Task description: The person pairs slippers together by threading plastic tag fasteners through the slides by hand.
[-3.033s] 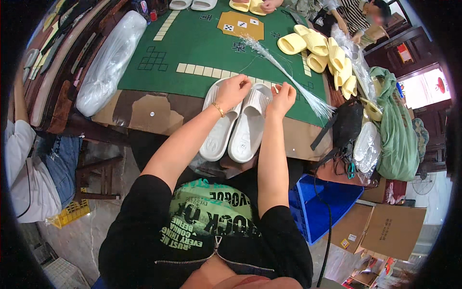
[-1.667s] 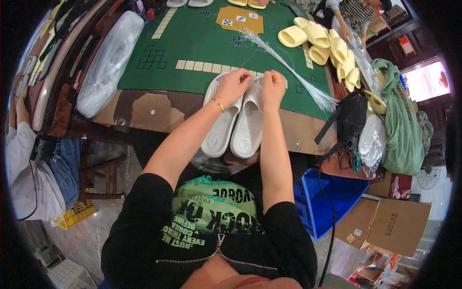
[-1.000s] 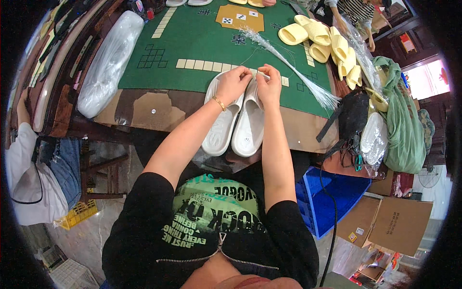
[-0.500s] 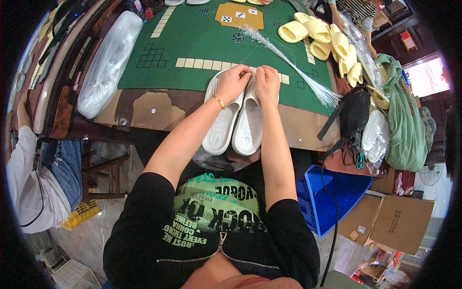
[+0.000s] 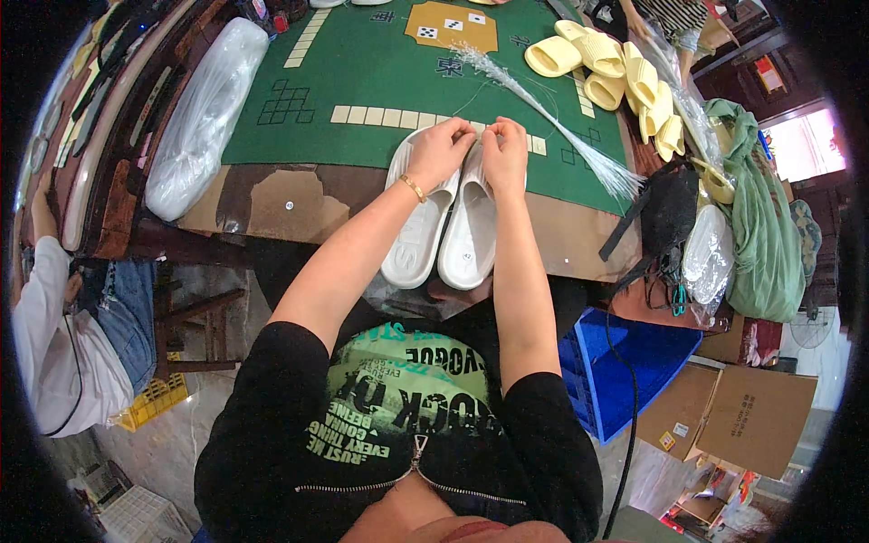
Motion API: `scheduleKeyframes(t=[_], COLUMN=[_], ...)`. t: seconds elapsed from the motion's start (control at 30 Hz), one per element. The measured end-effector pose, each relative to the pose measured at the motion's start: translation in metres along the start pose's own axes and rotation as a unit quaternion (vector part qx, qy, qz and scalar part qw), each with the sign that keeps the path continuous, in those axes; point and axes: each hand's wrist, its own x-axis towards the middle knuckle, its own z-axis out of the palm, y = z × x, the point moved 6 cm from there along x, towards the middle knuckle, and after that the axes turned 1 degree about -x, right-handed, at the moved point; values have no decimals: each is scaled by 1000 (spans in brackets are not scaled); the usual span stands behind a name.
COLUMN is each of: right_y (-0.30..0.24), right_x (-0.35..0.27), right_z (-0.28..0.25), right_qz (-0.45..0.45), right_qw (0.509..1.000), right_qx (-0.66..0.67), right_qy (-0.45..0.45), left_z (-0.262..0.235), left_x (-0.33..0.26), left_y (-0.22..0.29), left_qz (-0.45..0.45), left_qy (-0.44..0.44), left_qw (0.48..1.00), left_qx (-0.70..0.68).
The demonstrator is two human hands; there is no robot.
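A pair of white slide slippers [image 5: 419, 249] lies side by side at the table's near edge, heels toward me. Over their straps, my left hand [image 5: 442, 149] is closed, thumb and fingertips pinched together. Close beside it on the right, my right hand [image 5: 504, 156] makes a similar pinch, the fingertips of both almost meeting. Whatever sits between the fingers is too fine to make out. Just beyond and to the right, a bundle of thin clear plastic strands [image 5: 561, 127] lies slantwise across the green mat.
Yellow slippers [image 5: 599, 56] are heaped at the right of the green mat [image 5: 362, 77]. Plastic-wrapped footwear [image 5: 206, 122] lies at the left. A black bag [image 5: 665, 208] and a blue crate [image 5: 625, 371] are on my right. Another person's arm [image 5: 631, 16] reaches in at the far right.
My hands stay pinched above the slippers, shifting only very slightly. At the far right, the other person's arms have moved.
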Motion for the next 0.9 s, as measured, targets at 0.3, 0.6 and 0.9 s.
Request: scheduleKeyframes(t=[0.3, 0.6, 0.9], right_y=[6, -5, 7], right_x=[3, -1, -1], right_z=[3, -11, -7], right_qz=[-75, -25, 0], right_qw=[993, 996, 999], right_qx=[-87, -13, 0], right_qy=[-28, 87, 50], left_z=[5, 0, 3], left_x=[-1, 0, -1], left_y=[6, -3, 2], left_qz=[6, -7, -6], left_qy=[5, 5, -2], left_qw=[1000, 1000, 1000], left_qx=[12, 18, -3])
